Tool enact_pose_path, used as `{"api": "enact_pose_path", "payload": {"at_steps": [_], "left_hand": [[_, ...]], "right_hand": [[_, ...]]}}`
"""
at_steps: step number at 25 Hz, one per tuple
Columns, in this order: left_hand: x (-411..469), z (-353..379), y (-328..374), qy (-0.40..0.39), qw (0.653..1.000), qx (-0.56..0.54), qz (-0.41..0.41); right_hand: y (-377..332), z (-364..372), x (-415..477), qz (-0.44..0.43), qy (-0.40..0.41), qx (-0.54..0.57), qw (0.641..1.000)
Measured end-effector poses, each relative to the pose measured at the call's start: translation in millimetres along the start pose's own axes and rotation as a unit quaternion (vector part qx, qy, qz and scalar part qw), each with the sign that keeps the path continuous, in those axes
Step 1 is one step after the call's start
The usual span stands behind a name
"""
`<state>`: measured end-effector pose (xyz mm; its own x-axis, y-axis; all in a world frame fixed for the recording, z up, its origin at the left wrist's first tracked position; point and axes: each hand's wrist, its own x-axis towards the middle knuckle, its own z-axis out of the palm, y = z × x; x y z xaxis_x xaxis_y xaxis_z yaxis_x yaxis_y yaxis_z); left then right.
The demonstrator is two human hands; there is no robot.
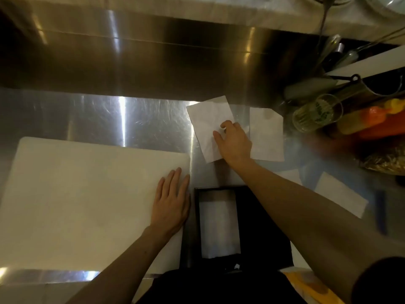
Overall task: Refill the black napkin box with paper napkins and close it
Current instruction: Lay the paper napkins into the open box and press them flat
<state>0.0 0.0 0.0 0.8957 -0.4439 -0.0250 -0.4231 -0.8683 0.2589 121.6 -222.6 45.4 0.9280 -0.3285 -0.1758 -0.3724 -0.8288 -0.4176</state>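
My right hand (233, 142) is at 1 o'clock from the black napkin box (219, 224), fingers curled on a loose paper napkin (208, 130); I cannot tell if it is really pinched. My left hand (172, 202) lies flat and open on the white board (76, 194), holding nothing. The box stands open at 6 o'clock. The thin napkin may slide on the steel counter (131, 119) or fold badly.

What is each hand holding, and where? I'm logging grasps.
Right hand pinches the white paper napkin near its right edge. Left hand holds nothing, lying flat on the white cutting board.
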Motion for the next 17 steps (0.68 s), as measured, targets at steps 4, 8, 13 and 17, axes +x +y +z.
{"api": "enact_pose_path", "payload": {"at_steps": [4, 8, 13, 17], "left_hand": [[-1.2, 5.2, 1.0, 0.016, 1.0, 0.015, 0.005], [1.3, 4.7, -2.0, 0.006, 1.0, 0.013, 0.004], [1.7, -2.2, -0.7, -0.008, 1.0, -0.006, -0.007], [2.1, -6.5, 0.8, -0.009, 1.0, -0.015, -0.014]], "right_hand": [[-3.1, 6.3, 2.7, -0.002, -0.005, -0.047, 0.999], [-1.6, 10.1, 8.7, 0.006, -0.008, -0.021, 1.0], [-2.6, -7.1, -8.5, 0.014, 0.022, 0.077, 0.997], [-4.8, -38.0, -46.7, 0.011, 0.053, 0.137, 0.989]]}}
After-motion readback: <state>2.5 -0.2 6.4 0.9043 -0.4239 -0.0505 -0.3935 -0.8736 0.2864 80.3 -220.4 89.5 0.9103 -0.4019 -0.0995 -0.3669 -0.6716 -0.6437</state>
